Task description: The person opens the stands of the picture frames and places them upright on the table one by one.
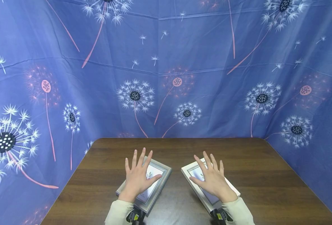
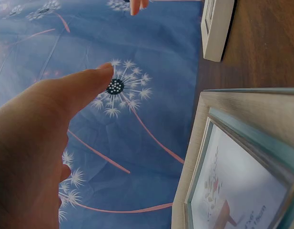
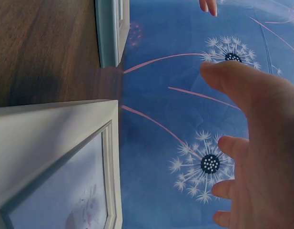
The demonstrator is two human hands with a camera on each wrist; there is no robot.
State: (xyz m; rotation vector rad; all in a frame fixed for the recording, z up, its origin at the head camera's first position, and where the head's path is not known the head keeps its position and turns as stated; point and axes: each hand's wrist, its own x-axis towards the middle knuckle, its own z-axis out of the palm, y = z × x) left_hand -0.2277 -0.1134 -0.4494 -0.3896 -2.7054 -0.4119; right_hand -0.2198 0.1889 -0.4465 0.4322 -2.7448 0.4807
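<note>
Two picture frames lie flat on the brown wooden table, angled away from each other. Over the left picture frame (image 1: pixel 160 178), greyish with a pale print under glass, my left hand (image 1: pixel 137 178) hovers with its fingers spread. My right hand (image 1: pixel 213 180), fingers also spread, is held above the white right picture frame (image 1: pixel 192 184). In the left wrist view a gap shows between the left hand (image 2: pixel 37 124) and the frame (image 2: pixel 187 176) beneath. The right wrist view likewise shows the right hand (image 3: pixel 266 138) apart from its frame (image 3: pixel 51 138). Neither hand holds anything.
The wooden table (image 1: pixel 267 175) has rounded far corners. Behind it and at both sides hangs a blue cloth (image 1: pixel 211 93) printed with dandelions. A strip of bare tabletop (image 1: pixel 174 200) separates the two frames. Dark wrist devices (image 1: pixel 136 215) sit at both cuffs.
</note>
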